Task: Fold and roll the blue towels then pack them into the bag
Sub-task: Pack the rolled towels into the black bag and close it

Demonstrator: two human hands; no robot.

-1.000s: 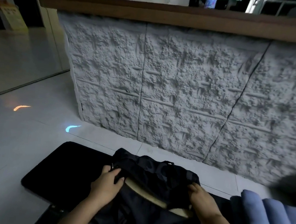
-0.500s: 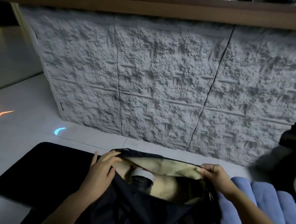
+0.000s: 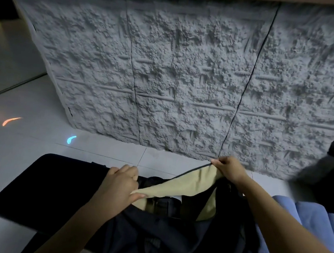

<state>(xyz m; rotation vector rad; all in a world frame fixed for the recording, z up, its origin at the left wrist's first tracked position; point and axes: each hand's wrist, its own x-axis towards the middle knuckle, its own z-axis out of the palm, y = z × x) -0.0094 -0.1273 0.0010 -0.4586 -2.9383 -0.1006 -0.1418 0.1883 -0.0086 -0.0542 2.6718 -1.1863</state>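
The bag [image 3: 171,236] — dark outer cloth, pale tan lining [image 3: 189,184] — sits between and below the two hands with its mouth pulled wide. The left hand [image 3: 121,185] grips the lining's lower end with curled fingers and thumb, and the right hand [image 3: 227,169] pinches the dark-edged rim and holds it raised. The blue towels [image 3: 313,220] lie in soft rounded rolls just right of the right forearm, against the bag — a black mat [image 3: 53,182] stretches away left of the left hand.

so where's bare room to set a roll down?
Free: flat black mat left of the left hand; white tile floor between mat and rough grey wall. Crowded: dark tan-lined bag, right hand pinching its rim; rolled blue towels on its right.
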